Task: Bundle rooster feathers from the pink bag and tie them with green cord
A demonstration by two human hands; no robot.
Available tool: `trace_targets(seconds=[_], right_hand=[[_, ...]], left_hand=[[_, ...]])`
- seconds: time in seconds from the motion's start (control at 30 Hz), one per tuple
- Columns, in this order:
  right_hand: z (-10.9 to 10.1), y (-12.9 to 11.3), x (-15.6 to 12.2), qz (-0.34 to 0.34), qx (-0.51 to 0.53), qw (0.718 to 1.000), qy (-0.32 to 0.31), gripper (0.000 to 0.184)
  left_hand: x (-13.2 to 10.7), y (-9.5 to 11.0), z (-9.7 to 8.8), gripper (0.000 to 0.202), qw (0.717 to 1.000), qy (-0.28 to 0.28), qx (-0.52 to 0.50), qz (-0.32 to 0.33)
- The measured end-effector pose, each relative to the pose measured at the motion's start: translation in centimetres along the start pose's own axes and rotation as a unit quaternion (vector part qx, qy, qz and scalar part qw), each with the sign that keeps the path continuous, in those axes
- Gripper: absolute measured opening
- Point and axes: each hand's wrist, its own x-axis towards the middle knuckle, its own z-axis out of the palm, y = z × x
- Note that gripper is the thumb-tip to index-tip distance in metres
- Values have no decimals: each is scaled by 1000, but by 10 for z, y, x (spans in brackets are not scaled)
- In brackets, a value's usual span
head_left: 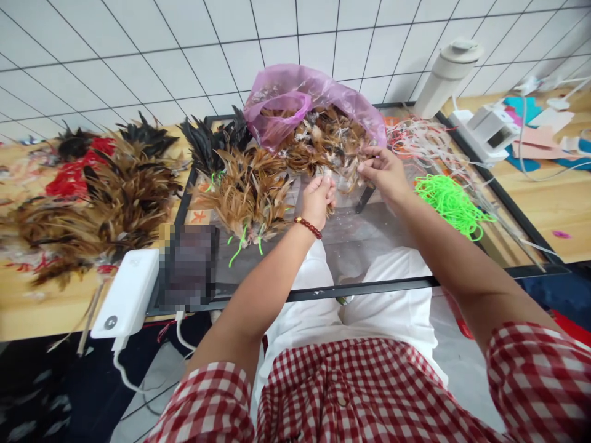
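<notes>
Left hand (317,198) clenched on a small feather tuft (330,210), right hand (386,174) at brown feathers (318,136) spilling from a pink bag (318,80), its grip unclear, green cord (447,203) nearby

Feathers (323,141) and green cord (450,203) suggest a craft workshop

1. Feathers (253,191): the brown ones dry and rough-edged, downy in places; the black ones glossier.
2. Bag (323,83): thin, see-through plastic, shiny and crinkled.
3. Table (28,314): smooth, pale wood with a visible grain.
4. Panel (373,237): clear and smooth, glass or plastic.
5. Power bank (129,289): smooth white plastic.
6. Bottle (446,80): smooth, rather matt.
7. Shirt (351,394) and trousers (397,289): soft matt cloth.
8. Beads (308,227): polished, glossy.
9. Wall tiles (184,24): smooth, slightly shiny.
</notes>
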Motion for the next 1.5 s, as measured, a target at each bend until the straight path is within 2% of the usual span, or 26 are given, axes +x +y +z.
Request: trace_targets(seconds=[0.13, 0.2, 0.27, 0.37, 0.43, 0.47, 0.67, 0.8, 0.93, 1.03, 1.2, 1.37, 1.5], right_hand=[[-6, -3, -7, 44, 65, 996, -40, 40], [-12, -5, -7, 41, 46, 996, -64, 39], [-18, -5, -7, 15, -50, 996, -72, 37], [-24, -2, -7, -64, -243, 968, 4, 34], [-24, -1, -8, -100, -307, 945, 47, 31], [-23, -2, -9, -109, -318, 941, 46, 29], [-3, -15, -17, -125, -366, 921, -50, 24], [5, -31, -27, -122, -455, 876, -103, 25], [5, -40, -31, -93, -534, 828, -145, 20], [4, -41, -30, -83, -556, 810, -166, 19], [3, -43, -27, -134, -535, 826, -114, 25], [5, -49, -30, -220, -458, 847, -156, 24], [10, -53, -33, -232, -380, 884, -145, 26]], left_hand=[[1, 0, 0, 40, 1000, 10, 9, 1], [1, 0, -1, 39, 1000, 19, 15, 2], [2, -1, -1, 38, 1000, 25, 18, 3], [4, -2, -1, 37, 999, 31, 16, 4], [4, -2, -1, 37, 999, 32, 19, 5], [4, -1, -1, 37, 999, 32, 20, 6], [3, -1, -1, 37, 999, 28, 10, 13], [3, -1, -1, 38, 1000, 26, 5, 15], [2, 0, -1, 39, 1000, 22, 7, 12], [2, -1, -1, 39, 1000, 13, 10, 13], [2, -6, -1, 34, 998, 24, 34, 55], [2, -9, 0, 28, 981, 55, 106, 154], [0, -11, 0, 25, 979, 44, 129, 152]])
